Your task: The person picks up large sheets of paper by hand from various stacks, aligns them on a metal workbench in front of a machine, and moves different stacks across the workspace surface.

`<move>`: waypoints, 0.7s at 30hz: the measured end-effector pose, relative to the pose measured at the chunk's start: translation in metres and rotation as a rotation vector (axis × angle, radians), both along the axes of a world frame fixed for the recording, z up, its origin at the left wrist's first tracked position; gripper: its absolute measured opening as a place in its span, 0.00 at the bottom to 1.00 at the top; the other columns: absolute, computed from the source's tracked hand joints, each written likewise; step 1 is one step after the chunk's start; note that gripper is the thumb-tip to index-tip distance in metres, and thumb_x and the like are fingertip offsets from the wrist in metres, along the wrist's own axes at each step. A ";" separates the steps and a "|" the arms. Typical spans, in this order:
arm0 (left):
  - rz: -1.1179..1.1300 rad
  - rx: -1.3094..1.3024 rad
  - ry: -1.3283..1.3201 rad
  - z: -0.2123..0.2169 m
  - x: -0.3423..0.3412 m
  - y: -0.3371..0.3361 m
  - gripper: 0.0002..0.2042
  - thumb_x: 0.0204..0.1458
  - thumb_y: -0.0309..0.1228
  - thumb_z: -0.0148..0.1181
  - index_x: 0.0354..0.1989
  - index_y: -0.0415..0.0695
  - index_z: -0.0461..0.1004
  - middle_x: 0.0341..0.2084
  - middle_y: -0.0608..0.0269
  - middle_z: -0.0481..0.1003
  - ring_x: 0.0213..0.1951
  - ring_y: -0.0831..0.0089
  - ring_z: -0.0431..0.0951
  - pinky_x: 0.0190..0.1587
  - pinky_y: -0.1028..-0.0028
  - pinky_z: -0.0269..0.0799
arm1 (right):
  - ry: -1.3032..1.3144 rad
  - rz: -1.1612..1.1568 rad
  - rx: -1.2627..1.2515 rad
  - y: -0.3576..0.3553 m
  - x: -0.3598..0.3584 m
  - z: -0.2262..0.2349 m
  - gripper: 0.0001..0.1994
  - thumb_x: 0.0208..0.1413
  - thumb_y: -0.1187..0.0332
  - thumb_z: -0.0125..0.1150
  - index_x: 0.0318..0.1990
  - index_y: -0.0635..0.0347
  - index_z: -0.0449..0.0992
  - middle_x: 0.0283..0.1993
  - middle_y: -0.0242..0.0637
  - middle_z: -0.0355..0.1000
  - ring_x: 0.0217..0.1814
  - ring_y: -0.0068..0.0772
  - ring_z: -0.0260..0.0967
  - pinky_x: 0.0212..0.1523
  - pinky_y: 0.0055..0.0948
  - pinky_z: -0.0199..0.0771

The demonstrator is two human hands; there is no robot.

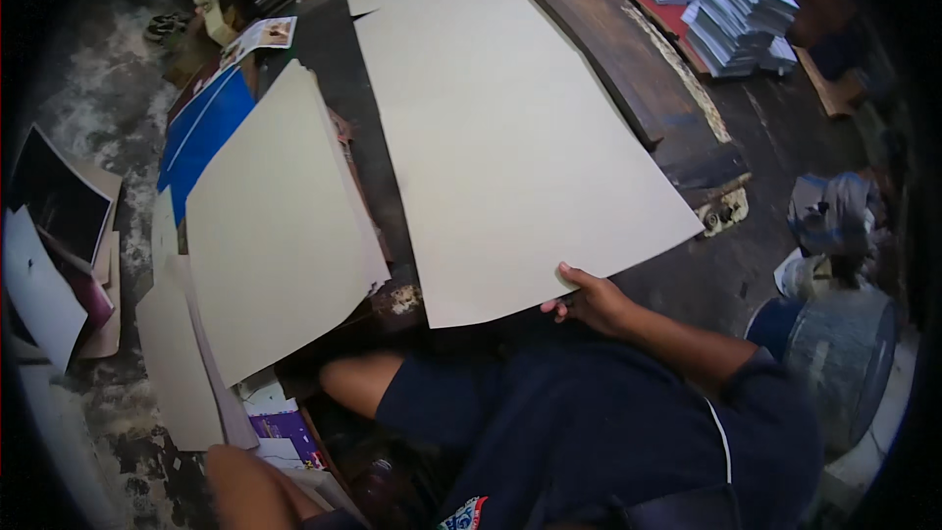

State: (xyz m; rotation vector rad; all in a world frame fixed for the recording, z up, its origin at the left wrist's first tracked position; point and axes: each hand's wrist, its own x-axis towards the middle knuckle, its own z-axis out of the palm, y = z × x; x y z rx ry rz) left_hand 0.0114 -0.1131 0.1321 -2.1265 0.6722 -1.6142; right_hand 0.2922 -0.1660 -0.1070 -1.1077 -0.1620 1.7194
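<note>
While the right hand [592, 300] pinches the big cream sheet [510, 137] at its lower edge, centre frame, a second sheet [275, 226] lies left; left grip unseen.

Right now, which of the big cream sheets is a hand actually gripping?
The large centre sheet on the dark bench: the right hand pinches its near edge. The sheet to its left lies untouched.

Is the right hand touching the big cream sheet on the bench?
Touching. The head view shows the right hand gripping the near edge of the large cream sheet, thumb on top, fingers curled beneath.
</note>
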 end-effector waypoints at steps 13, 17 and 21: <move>0.028 -0.071 0.097 0.006 -0.004 -0.010 0.40 0.56 0.61 0.39 0.65 0.38 0.57 0.63 0.40 0.60 0.65 0.43 0.57 0.65 0.47 0.51 | 0.043 -0.050 0.016 0.031 0.013 -0.010 0.25 0.67 0.47 0.39 0.52 0.63 0.66 0.36 0.43 0.75 0.32 0.26 0.66 0.39 0.31 0.71; 0.038 -0.092 0.107 0.007 -0.002 -0.008 0.42 0.55 0.64 0.39 0.66 0.38 0.57 0.64 0.41 0.59 0.66 0.42 0.56 0.66 0.46 0.50 | 0.048 -0.107 0.035 0.057 0.025 -0.012 0.26 0.66 0.45 0.40 0.52 0.61 0.65 0.38 0.44 0.75 0.31 0.27 0.68 0.38 0.32 0.72; 0.096 -0.275 0.170 -0.004 -0.007 0.010 0.44 0.54 0.66 0.39 0.66 0.38 0.56 0.64 0.41 0.59 0.66 0.42 0.55 0.66 0.45 0.49 | 0.033 -0.121 0.147 0.079 0.033 -0.024 0.26 0.65 0.44 0.41 0.52 0.60 0.65 0.39 0.44 0.74 0.33 0.27 0.68 0.40 0.32 0.72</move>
